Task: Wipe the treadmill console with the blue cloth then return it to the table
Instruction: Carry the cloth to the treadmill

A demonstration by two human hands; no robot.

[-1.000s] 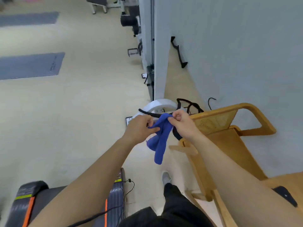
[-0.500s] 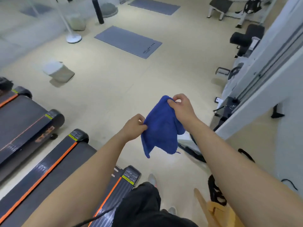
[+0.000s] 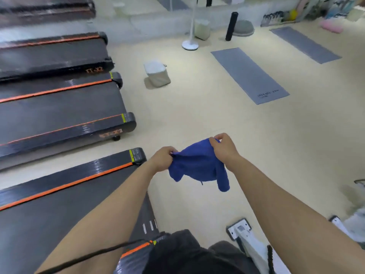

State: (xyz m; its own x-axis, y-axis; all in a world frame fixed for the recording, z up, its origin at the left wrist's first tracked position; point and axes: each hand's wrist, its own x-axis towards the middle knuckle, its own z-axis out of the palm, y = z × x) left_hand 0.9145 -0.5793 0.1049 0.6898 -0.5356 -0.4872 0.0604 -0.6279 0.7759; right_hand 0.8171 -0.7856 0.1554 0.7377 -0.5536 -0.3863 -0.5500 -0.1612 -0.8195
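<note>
orange treadmill (image 3: 59,107) lettering and grey mat (image 3: 249,75) print, both unreadable

The blue cloth (image 3: 197,165) hangs crumpled in the air above the pale floor, pinched at its two upper edges, its loose lower corners drooping, just right of the nearest treadmill (image 3: 59,194).

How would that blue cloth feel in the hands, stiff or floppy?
Probably floppy: the blue cloth sags and folds between the left hand and right hand. Likely light, since fingertip pinches hold it. Its fuzzy look suggests little slipperiness.
</note>
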